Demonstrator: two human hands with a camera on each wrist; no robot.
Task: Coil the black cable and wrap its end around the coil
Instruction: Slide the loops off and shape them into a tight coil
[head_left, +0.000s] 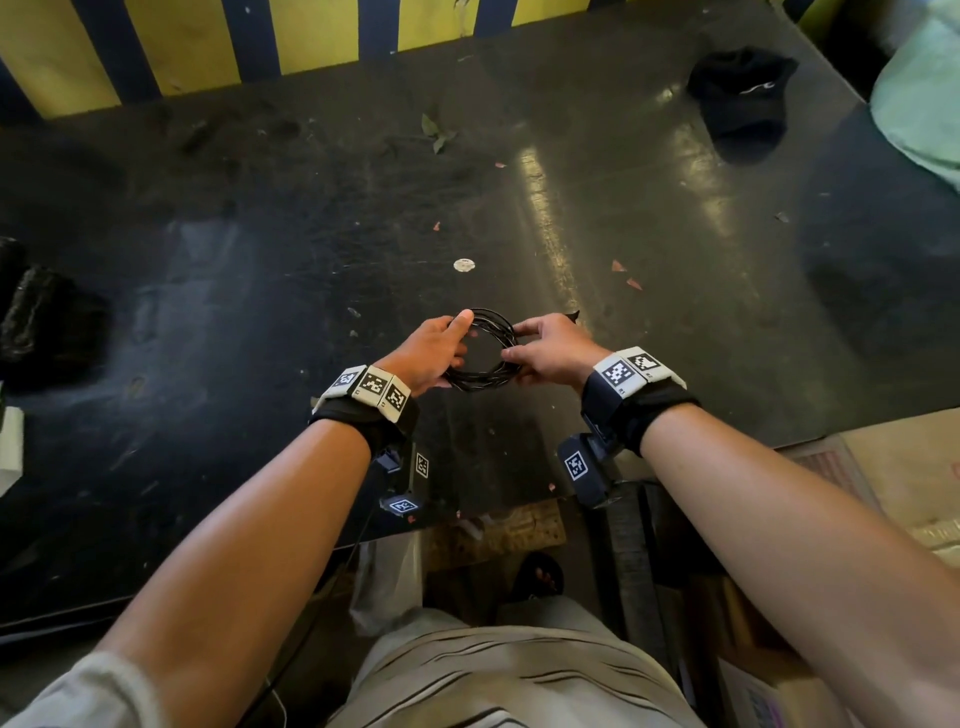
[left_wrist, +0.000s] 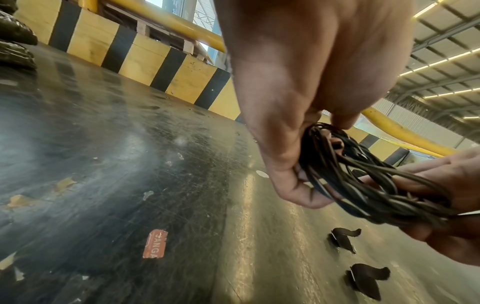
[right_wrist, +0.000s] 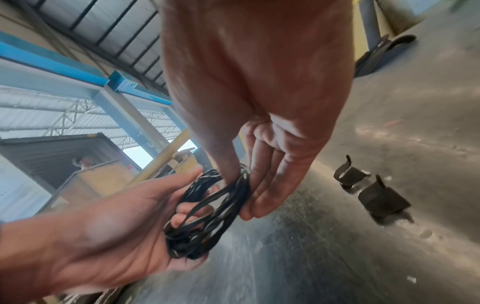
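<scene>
Black cable already coiled, gripped by left hand, pinched by right hand; end wrapping probably remaining.

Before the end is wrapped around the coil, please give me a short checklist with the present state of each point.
1. Cable gathered into a round coil: ok.
2. Left hand grips one side of the coil: ok.
3. Right hand pinches the opposite side: ok.
4. Coil held above the table, not resting on it: ok.
5. Free end located and ready to wrap: cannot tell, no loose end stands out from the loops.
6. Loops lying tidy together: not ok, the right wrist view shows strands spreading apart.
</scene>
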